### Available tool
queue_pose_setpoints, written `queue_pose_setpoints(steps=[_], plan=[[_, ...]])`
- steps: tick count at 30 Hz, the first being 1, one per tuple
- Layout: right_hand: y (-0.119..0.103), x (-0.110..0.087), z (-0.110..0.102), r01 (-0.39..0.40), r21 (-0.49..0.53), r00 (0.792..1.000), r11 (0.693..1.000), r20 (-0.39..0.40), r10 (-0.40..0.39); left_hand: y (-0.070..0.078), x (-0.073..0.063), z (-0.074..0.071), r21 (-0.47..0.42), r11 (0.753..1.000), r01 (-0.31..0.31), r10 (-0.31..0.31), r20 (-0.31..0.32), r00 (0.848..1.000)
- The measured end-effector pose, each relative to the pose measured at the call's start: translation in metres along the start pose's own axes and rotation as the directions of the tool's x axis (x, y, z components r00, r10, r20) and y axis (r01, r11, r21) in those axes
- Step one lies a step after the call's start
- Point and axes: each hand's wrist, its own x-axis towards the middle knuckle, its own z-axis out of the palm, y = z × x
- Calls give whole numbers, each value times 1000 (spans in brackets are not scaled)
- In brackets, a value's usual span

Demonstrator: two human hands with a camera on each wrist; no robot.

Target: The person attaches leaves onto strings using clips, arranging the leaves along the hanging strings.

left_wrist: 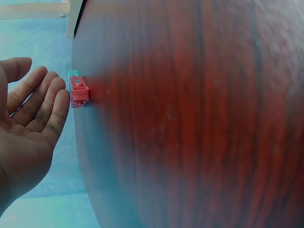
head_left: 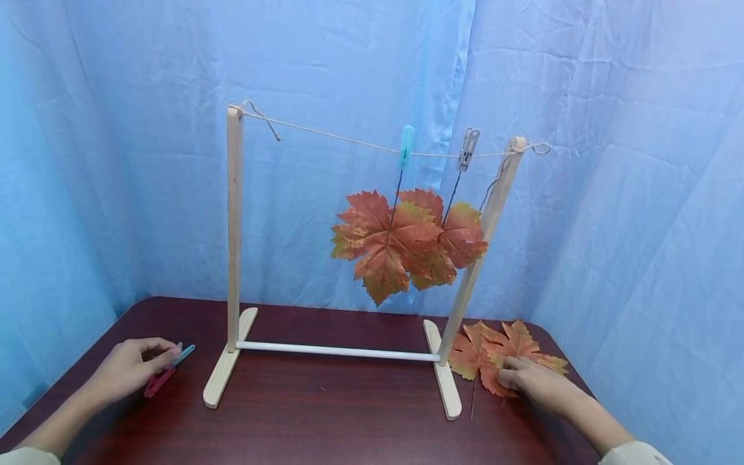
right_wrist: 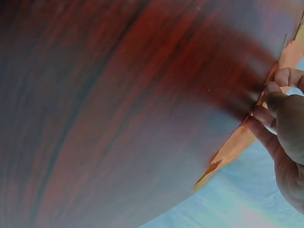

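Observation:
My left hand (head_left: 130, 367) hovers beside a red clothespin (head_left: 158, 382) and a teal clothespin (head_left: 183, 355) on the table's left side. In the left wrist view its fingers are loosely bent and hold nothing, with the red clothespin (left_wrist: 79, 91) just past the fingertips. On the right, my right hand (head_left: 535, 382) reaches down to several orange artificial maple leaves (head_left: 469, 352). Thumb and fingers pinch the edge of a leaf (right_wrist: 232, 149) in the right wrist view; the exact grip is partly hidden by the hand.
A wooden stand (head_left: 234, 226) carries a string (head_left: 331, 134) between two posts. Two leaves (head_left: 386, 245) hang from it by a teal clothespin (head_left: 406, 147) and a grey clothespin (head_left: 467, 150). A white rod (head_left: 337, 351) joins the feet. Blue curtains (head_left: 174, 194) surround the dark table (head_left: 320, 413).

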Motion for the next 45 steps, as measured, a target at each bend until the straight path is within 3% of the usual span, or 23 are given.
queue_pose_setpoints(steps=[3, 5, 16, 24, 30, 39, 45], plan=[[-2, 0, 0, 121, -135, 990, 983, -57, -130, 0, 1, 0, 3, 1000, 0, 0, -7, 1000], [-3, 1, 0, 135, -155, 986, 979, -72, -148, -1, 1, 0, 6, 1000, -6, 6, -11, 1000], [-11, 13, -6, 108, -173, 991, 979, -55, -119, -7, 2, -3, 29, 999, -45, 46, -35, 998], [-26, 26, -12, 175, -233, 970, 957, -125, -208, -12, 1, -5, 46, 998, -51, 54, -59, 997], [-42, 36, -13, 167, -282, 966, 945, -143, -213, -17, 4, -4, 80, 996, -44, 51, -81, 995], [-65, 49, -9, 229, -277, 940, 933, -184, -286, -23, 15, 1, 97, 995, -25, 33, -82, 996], [-83, 57, -10, 246, -269, 944, 931, -153, -294, -22, 21, 7, 93, 996, -16, 24, -87, 996]])
